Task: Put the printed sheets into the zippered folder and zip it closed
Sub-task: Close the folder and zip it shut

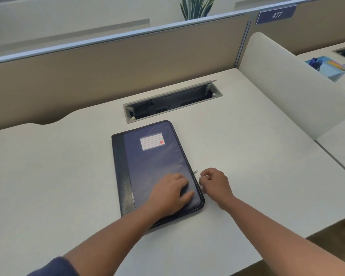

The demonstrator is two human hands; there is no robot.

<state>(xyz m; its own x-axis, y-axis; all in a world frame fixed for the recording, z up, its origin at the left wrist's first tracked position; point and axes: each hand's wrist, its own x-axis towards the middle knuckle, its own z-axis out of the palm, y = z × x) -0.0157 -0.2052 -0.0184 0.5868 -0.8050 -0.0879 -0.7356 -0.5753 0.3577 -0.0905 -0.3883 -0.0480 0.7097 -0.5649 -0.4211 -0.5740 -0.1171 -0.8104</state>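
Two bare forearms end in a left hand (170, 193) and right hand (215, 184); a dark navy sleeve (56, 266) covers the left upper arm.

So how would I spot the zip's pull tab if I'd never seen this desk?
Start at the white desk and find the flat dark blue zippered folder lying closed at its middle. Follow its right-hand edge toward the person: the small silver metal zip pull sticks out there, just beyond the curled right hand, the only shiny bit.

Folder (151, 166) on desk (48, 166), before cable tray (172, 101).
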